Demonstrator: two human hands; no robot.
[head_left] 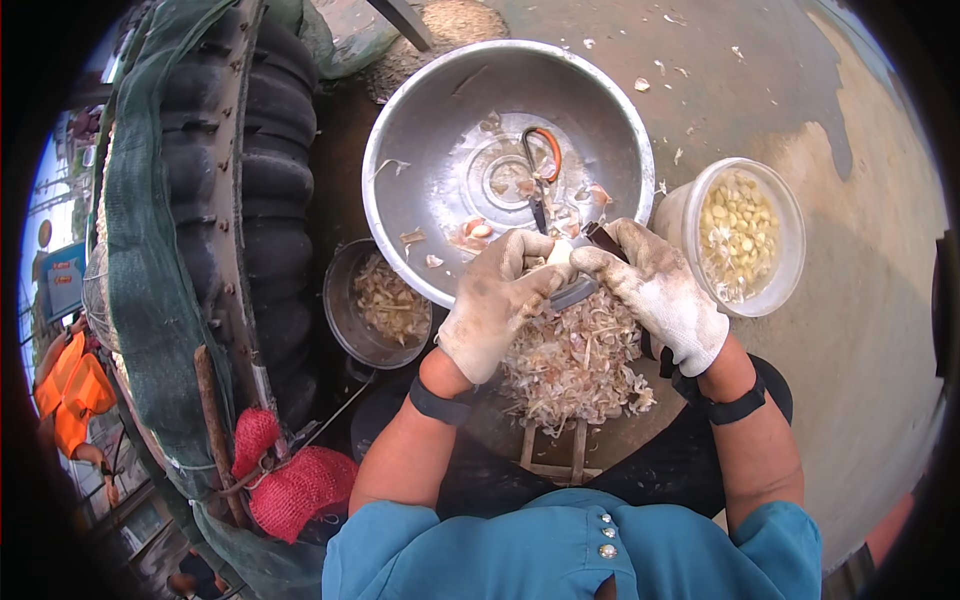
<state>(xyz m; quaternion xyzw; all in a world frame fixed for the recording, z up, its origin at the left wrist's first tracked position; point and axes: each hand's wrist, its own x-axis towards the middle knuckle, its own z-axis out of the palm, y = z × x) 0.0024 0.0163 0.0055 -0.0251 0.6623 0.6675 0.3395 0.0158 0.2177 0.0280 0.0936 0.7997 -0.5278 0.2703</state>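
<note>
Both hands wear whitish, stained work gloves and meet over the near rim of a wide metal basin [385, 130]. Between the fingertips of my left hand [497, 300] is a pale garlic clove [560, 253]. My right hand [665, 290] is closed round a narrow dark tool [603, 240], its working end hidden, and its thumb presses close to the clove. Inside the basin lie scissors [552, 160] with an orange and black handle, a few reddish garlic cloves [476, 231] and loose skins. Below the hands, a heap of papery garlic skins [575, 365] sits between my knees.
To the right stands a white plastic bucket [690, 215] of peeled cloves. A metal pot [342, 300] with garlic scraps is left of the basin. Further left are a black ribbed tube [275, 170], green netting [150, 250] and a red mesh bag [305, 490]. A person in orange [75, 385] is beyond.
</note>
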